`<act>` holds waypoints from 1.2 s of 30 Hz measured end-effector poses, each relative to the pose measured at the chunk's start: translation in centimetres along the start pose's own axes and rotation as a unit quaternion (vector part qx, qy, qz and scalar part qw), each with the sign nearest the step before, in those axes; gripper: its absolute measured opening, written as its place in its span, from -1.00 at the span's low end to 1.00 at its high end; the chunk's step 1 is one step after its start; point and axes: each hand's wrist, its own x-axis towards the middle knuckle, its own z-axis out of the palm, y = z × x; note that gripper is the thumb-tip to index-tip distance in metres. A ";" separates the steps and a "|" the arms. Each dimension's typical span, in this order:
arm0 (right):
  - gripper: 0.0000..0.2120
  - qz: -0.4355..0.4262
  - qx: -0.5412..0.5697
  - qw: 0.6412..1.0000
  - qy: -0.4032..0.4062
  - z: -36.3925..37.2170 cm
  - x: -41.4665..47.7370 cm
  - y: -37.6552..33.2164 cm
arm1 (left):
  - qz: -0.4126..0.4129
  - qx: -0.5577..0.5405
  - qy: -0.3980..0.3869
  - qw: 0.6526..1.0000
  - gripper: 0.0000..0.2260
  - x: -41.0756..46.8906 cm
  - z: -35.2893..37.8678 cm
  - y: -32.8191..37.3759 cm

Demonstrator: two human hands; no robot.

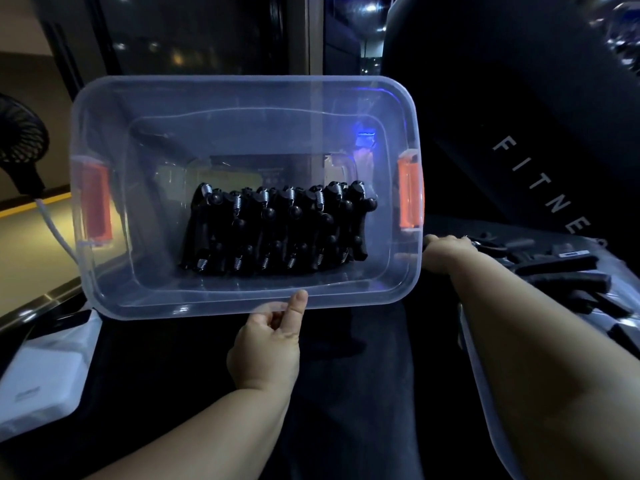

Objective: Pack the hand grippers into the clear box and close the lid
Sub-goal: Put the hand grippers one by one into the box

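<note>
Packing is in hand. The box (242, 85) is tilted toward the wearer, with a row of grippers (277, 230) inside. The left hand (265, 344) pinches its near rim. The right hand (446, 252) is at the loose grippers (561, 268) on the lid (485, 375), finger state unclear. Next judged: grasp one and slot it beside the row.

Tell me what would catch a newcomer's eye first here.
The clear box, tilted toward the camera at centre, with a row of black hand grippers inside and orange latches at both ends. The left hand grips its near rim; loose grippers lie at right.
</note>
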 end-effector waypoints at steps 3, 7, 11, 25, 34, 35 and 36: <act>0.12 -0.015 -0.030 0.999 0.005 -0.1 0.0 0.3 | 0.005 0.014 0.000 1.000 -0.42 0.0 0.0 0.1; 0.15 -0.024 -0.045 0.998 0.025 -0.4 -1.2 0.9 | 0.007 0.024 -0.004 1.000 -0.43 0.0 0.0 0.1; 0.05 -0.027 -0.009 0.998 0.049 -0.6 -2.5 1.7 | 0.003 0.038 -0.004 0.999 -0.42 0.1 -0.1 0.1; -0.40 -0.032 0.061 0.990 0.125 -3.2 -9.9 5.3 | -0.001 0.063 -0.027 0.998 -0.46 0.0 -0.3 0.3; -0.42 -0.070 0.072 0.983 0.155 -1.7 -15.5 7.1 | -0.017 0.070 -0.052 0.996 -0.43 -0.1 -0.9 0.6; -0.43 -0.074 0.072 0.982 0.158 -1.4 -16.3 7.0 | -0.018 0.072 -0.053 0.996 -0.43 -0.1 -0.9 0.6; -0.43 -0.079 0.076 0.980 0.163 -1.2 -17.0 7.0 | -0.020 0.076 -0.057 0.995 -0.44 0.0 -1.0 0.6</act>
